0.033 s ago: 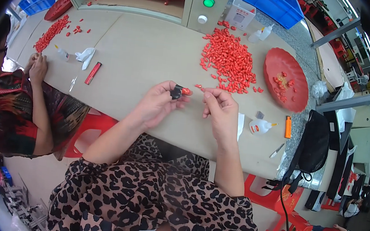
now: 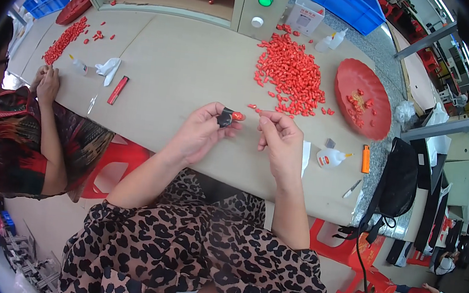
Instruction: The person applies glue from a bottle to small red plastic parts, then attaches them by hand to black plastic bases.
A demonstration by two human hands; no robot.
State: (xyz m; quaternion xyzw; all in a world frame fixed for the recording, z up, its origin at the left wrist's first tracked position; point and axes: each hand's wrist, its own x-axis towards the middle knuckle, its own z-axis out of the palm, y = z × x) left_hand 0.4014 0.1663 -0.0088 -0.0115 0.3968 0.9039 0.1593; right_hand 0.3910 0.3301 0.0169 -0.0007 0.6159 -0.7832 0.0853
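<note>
My left hand (image 2: 204, 131) holds a small glossy red piece (image 2: 238, 116) between thumb and forefinger. A black wrap (image 2: 225, 117) covers part of a digit on that hand. Just to its right, my right hand (image 2: 278, 140) is closed in a pinch; whatever sits at its fingertips is too tiny to name. Beside those fingertips lies a loose red piece (image 2: 252, 107). Beyond the hands is a large heap of small red pieces (image 2: 290, 72). To the right of my right hand stand a white glue bottle (image 2: 331, 158) with a yellow tip and an orange lighter (image 2: 366, 159).
A red scalloped tray (image 2: 349, 81) with several pieces rests at the right, near a small knife-like tool (image 2: 351, 189). At the back is a grey cabinet with buttons (image 2: 256, 10). On the left, a co-worker's hands (image 2: 48, 83) meet over the table near another glue bottle (image 2: 79, 64).
</note>
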